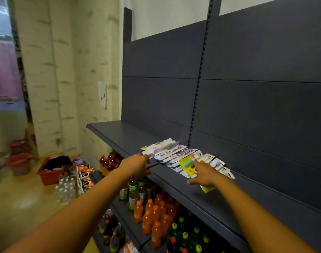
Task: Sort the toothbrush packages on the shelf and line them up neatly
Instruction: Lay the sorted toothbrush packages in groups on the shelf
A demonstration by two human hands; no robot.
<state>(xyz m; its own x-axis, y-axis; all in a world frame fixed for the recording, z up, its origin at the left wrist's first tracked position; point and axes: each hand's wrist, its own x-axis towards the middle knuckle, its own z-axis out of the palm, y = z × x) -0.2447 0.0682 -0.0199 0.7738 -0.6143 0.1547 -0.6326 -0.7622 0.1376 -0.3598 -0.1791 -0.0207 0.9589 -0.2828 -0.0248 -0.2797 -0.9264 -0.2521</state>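
The toothbrush packages (pixel 176 154) lie in a loose overlapping pile on the grey shelf (pixel 123 136), centre of the frame. The left hand (pixel 136 166) pinches the pile's left edge. The right hand (pixel 202 173) grips a yellow package (pixel 187 164) just right of the pile.

Lower shelves hold orange soda bottles (pixel 156 216), green-capped bottles (pixel 185 234) and red drink bottles (pixel 108 162), with a red crate (pixel 50 175), a pack of water bottles (pixel 66 189), red buckets (pixel 19 163) on the floor, and a paper notice (pixel 102 96) on the wall.
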